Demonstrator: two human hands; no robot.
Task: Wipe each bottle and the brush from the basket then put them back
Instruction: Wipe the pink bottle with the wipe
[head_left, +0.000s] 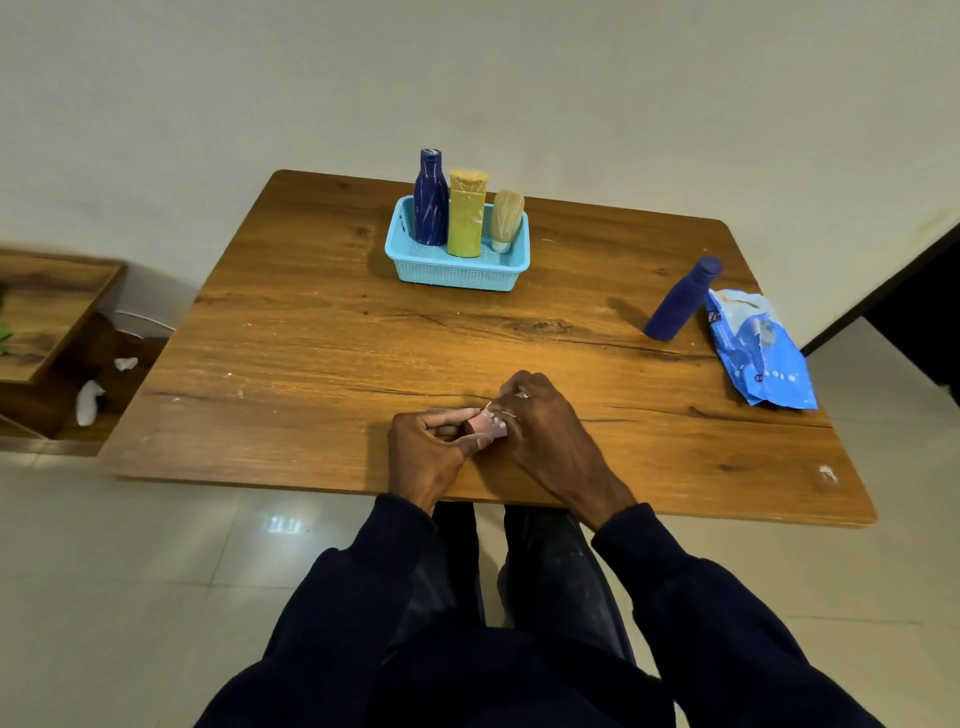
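A light blue basket (457, 271) stands at the back middle of the wooden table (311, 332). In it stand a dark blue bottle (430, 200), a yellow bottle (467, 214) and a brush (506, 218) with pale bristles up. A second blue bottle (682, 300) stands on the table at the right, outside the basket. Near the front edge my left hand (428, 454) grips a small pink bottle (483, 425). My right hand (545, 426) is curled over the bottle's right end with a bit of white wipe (500, 414); most of the wipe is hidden.
A blue wipes packet (758, 351) lies at the right edge beside the second blue bottle. A low wooden shelf (47, 332) stands to the left of the table, with crumpled white wipes (88, 402) on the floor by it. My legs are under the table's front edge.
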